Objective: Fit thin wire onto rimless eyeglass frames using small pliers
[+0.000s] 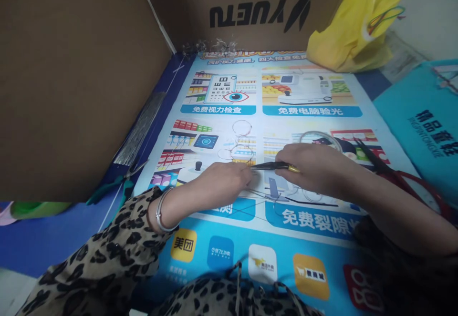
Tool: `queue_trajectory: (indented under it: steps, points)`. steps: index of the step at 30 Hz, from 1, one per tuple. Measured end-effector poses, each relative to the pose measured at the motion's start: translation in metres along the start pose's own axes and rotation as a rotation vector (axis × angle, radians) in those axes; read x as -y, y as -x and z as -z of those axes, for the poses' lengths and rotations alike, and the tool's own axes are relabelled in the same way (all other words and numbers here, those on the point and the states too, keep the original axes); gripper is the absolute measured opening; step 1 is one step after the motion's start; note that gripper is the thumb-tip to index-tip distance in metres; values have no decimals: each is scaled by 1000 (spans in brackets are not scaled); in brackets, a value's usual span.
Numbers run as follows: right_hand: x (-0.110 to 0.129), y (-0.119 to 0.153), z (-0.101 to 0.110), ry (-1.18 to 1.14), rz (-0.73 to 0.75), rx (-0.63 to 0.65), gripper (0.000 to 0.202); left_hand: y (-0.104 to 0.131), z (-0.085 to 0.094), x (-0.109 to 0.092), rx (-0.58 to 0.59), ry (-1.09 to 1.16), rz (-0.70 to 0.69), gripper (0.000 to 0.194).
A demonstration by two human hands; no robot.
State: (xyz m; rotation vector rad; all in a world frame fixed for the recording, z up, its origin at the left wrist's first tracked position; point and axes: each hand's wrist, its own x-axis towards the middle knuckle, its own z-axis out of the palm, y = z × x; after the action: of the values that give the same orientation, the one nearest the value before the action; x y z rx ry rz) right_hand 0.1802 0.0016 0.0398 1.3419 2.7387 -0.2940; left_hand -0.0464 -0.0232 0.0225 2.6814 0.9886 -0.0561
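Observation:
My right hand [304,161] is closed around needle-nose pliers [270,166] with dark jaws and a bit of yellow handle showing. The jaw tips point left and meet the fingertips of my left hand [231,180], which is pinched on thin wire [240,153]. Loops of this wire stand up beyond my left fingers, and loose strands trail below on the poster. Exactly where the jaws grip is too small to tell. Behind my right hand rests a coil of pale wire [322,133].
Red-handled scissors [411,178] lie beside my right forearm. Teal-handled cutters [123,182] and a bundle of straight wires [139,130] lie left on the printed poster's [229,230] blue surround. Cardboard [82,82] rises at left and back. A yellow bag [343,35] and turquoise bag [422,120] stand right.

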Motion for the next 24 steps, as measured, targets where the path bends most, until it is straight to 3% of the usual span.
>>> queue_trajectory:
  steps: [12, 17, 24]
  points:
    - [14, -5, -4, -618, 29, 135, 22, 0, 9, 0, 75, -6, 32, 21]
    - [8, -5, -9, -763, 41, 194, 21, -2, 9, 1, 20, 88, 36, 25]
    - [6, -5, -8, -816, 42, 267, 17, -4, 9, 7, -92, 280, -118, 26]
